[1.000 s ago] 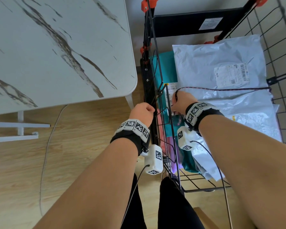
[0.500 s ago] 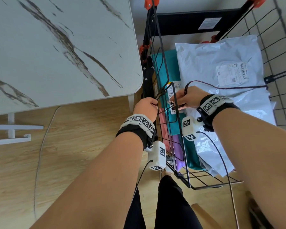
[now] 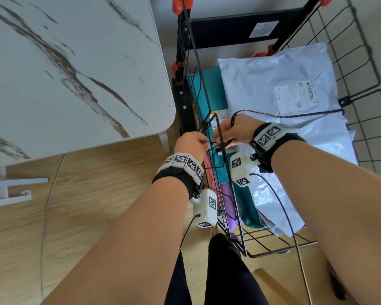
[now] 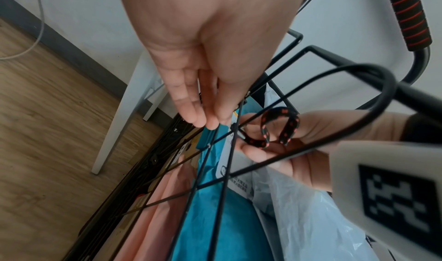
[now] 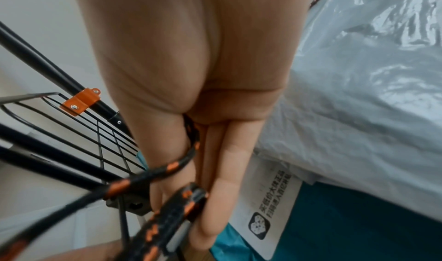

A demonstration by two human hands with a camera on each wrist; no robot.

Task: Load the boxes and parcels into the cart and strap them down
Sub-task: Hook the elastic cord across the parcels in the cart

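i see both hands at the cart [image 3: 348, 69] left wire wall. right hand [image 3: 237, 130] inside the basket, fingers pressed together and pinching a loop of the black-and-red bungee cord [image 3: 295, 114] (stretched across the white parcel [image 3: 273, 80]). left hand [image 3: 190, 143] outside, fingertips [image 4: 203, 117] together at the wire; cannot tell what they pinch. teal parcel [image 3: 213, 91] along that wall.

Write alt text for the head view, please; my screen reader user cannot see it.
Two hands meet at the near wall of a black wire cart: the right hand holds a black and red cord running across white parcels, and the left hand grips the wire outside. A marble-patterned table stands left.
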